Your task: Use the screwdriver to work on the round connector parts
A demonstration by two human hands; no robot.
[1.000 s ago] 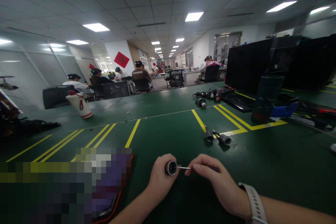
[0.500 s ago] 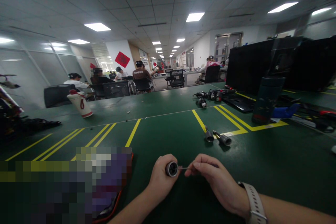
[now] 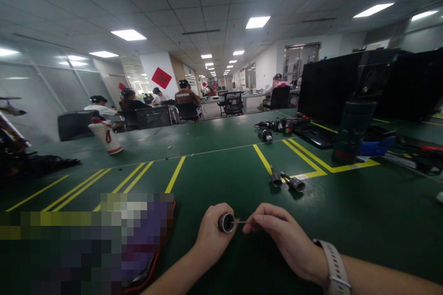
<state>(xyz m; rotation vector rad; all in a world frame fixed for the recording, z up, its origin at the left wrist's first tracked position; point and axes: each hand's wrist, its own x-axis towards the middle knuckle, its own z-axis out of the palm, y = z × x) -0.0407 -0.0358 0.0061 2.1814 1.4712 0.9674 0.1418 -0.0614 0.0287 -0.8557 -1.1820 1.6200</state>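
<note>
My left hand is wrapped round a small black round connector, its open end facing right. My right hand pinches a thin metal pin whose tip sits at the connector's opening. Both hands hover low over the green table mat near its front edge. A pale watch strap is on my right wrist. Two more dark connector parts lie on the mat just beyond my right hand, near a yellow line.
A dark cylinder and black monitors stand at the right, with a cluster of connectors behind. A white cup stands at the back left. A blurred patch covers the lower left. Several people sit at far desks.
My right hand has moved slightly left, bringing the pin a little further toward the connector. My left hand stays put.
</note>
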